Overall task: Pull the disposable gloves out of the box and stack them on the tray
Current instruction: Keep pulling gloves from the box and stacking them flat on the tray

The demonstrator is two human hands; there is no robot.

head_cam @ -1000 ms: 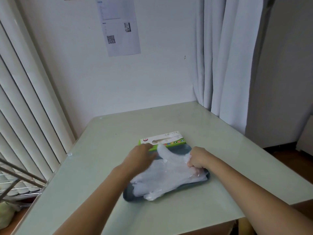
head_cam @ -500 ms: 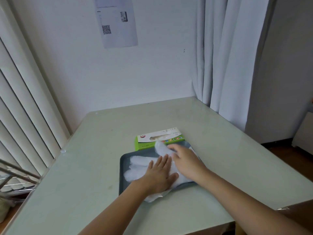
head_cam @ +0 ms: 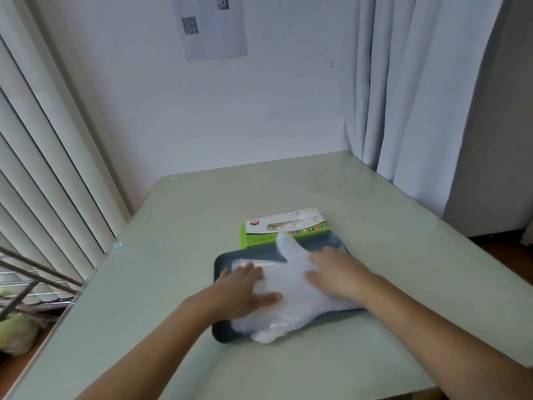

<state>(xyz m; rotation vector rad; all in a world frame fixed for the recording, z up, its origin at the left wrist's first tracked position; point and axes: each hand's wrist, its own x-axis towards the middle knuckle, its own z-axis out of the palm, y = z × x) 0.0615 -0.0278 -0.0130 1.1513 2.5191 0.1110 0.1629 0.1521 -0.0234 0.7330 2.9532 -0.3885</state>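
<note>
Gloves: a stack of clear disposable gloves (head_cam: 291,293) lies flat in the tray at the centre of the frame. One glove finger sticks up over the tray's upper rim toward the box, and a crumpled end hangs over the lower rim onto the bench.
Tray: a dark grey-blue rectangular tray (head_cam: 220,333) sits on the bench, its long side running left to right.
Left hand: the left hand (head_cam: 239,290) lies palm down on the left part of the stack. Its grip is wide, with the fingers straight and spread, holding nothing.
Right hand: the right hand (head_cam: 337,272) presses flat on the right part of the stack. Its grip is also wide and holds nothing.
Box: a green and white glove box (head_cam: 285,226) lies just above the tray in the frame, with gloves showing in its top slot. Whether it touches the tray cannot be told.
Bench: a pale green glass-topped bench (head_cam: 173,255) carries the tray and box.
Surroundings: vertical blinds (head_cam: 43,140) are at the left, a white curtain (head_cam: 418,96) at the upper right, a paper sheet with a QR code (head_cam: 213,27) on the wall at the top, and a wire rack (head_cam: 28,284) at the lower left.
</note>
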